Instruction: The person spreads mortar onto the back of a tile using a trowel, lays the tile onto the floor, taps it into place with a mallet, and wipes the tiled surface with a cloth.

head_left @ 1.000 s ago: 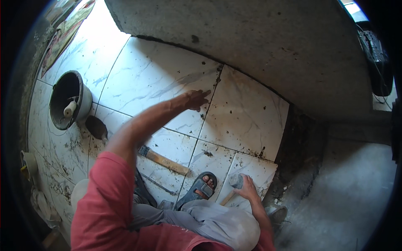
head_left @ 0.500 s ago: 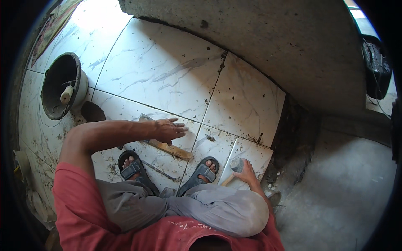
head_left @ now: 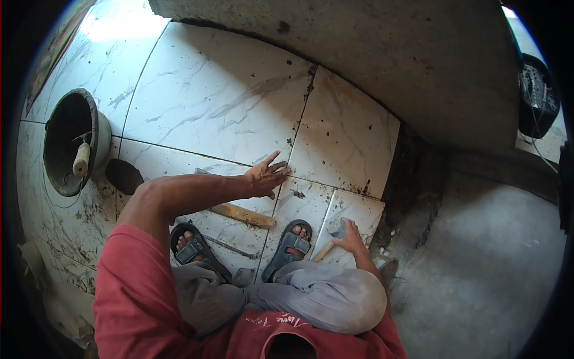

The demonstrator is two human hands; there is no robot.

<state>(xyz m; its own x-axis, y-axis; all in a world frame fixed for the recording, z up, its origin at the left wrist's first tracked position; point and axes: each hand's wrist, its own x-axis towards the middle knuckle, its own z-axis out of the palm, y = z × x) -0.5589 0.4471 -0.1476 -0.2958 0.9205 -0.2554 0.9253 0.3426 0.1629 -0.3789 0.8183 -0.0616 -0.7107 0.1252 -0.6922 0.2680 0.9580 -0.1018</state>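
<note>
My left hand (head_left: pixel 267 177) reaches across with fingers spread, over the joint where several white marbled floor tiles (head_left: pixel 215 102) meet; it holds nothing. At the right, my right hand (head_left: pixel 353 238) is closed round the grey head of a mallet (head_left: pixel 336 227), whose pale wooden handle (head_left: pixel 323 251) slants down toward my knee. This mallet rests on or just above a smaller tile piece (head_left: pixel 359 206) at the floor's edge. Under my left forearm lies a tool with a long wooden handle (head_left: pixel 242 215); the forearm hides part of it.
A dark bucket (head_left: pixel 103 128) at the left holds a wooden-handled tool (head_left: pixel 81 160). Beside it lies a dark rounded piece (head_left: pixel 124 176). A ribbed metal rod (head_left: pixel 230 244) lies between my sandals. A concrete wall (head_left: pixel 359 36) rises ahead; a dirt gap (head_left: pixel 412 185) borders the tiles, with grey concrete floor (head_left: pixel 478 257) beyond.
My left hand has moved right and slightly away from me, toward the tile joint. My right hand stays on the mallet head. The whole view has shifted a little.
</note>
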